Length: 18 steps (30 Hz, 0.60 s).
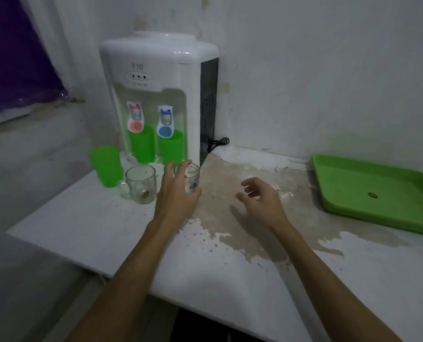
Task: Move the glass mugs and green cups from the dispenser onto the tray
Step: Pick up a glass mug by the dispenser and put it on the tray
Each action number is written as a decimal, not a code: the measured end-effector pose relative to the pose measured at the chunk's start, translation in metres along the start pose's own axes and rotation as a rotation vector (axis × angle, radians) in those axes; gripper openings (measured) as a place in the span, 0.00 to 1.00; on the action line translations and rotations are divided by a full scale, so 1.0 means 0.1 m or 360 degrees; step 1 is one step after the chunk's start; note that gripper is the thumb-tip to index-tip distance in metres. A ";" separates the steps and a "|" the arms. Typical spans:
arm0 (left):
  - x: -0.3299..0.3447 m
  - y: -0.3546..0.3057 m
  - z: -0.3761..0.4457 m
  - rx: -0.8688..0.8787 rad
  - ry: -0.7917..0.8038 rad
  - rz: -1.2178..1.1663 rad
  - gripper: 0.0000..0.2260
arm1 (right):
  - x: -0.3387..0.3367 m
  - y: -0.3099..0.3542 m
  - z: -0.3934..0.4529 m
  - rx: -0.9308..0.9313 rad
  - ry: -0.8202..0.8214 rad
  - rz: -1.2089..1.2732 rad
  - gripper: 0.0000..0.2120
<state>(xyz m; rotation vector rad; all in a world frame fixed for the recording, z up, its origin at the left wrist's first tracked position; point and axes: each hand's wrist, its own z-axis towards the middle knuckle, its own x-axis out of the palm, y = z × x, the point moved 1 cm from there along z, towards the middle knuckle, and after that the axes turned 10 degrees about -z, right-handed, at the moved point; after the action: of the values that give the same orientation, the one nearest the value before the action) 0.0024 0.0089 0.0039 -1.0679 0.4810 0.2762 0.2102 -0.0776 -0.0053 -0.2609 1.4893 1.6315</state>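
A white water dispenser [156,70] stands at the back left of the counter. Two green cups [142,144] [171,146] sit under its red and blue taps. A third green cup [106,165] stands on the counter left of the dispenser. One clear glass mug [141,183] stands in front of it, handle to the left. A second glass mug [193,176] with a blue print stands to its right. My left hand [175,191] is at this second mug with fingers spread around it, touching or nearly touching. My right hand [262,198] hovers open over the counter. The green tray [378,193] lies empty at the far right.
A black power cord [216,143] lies coiled behind the dispenser by the wall. The counter [230,255] has worn, peeling paint and its front edge runs diagonally at lower left. Walls close the back and left sides.
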 end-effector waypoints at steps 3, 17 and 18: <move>0.05 0.04 0.10 -0.0096 0.0027 -0.0028 0.32 | 0.01 -0.04 0.14 0.0037 -0.0017 0.0049 0.11; 0.69 -0.44 0.59 -0.0074 0.0118 -0.0531 0.26 | -0.11 -0.34 0.50 0.0389 0.0010 0.1005 0.08; 0.80 -0.54 0.62 -0.0059 0.0145 -0.0595 0.26 | -0.16 -0.32 0.53 0.0451 0.0033 0.1158 0.10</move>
<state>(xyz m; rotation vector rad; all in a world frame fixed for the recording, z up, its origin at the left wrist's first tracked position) 0.1103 0.0384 0.0296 -1.1872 0.3493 -0.0947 0.2633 -0.0421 -0.0035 0.4795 1.9385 1.9203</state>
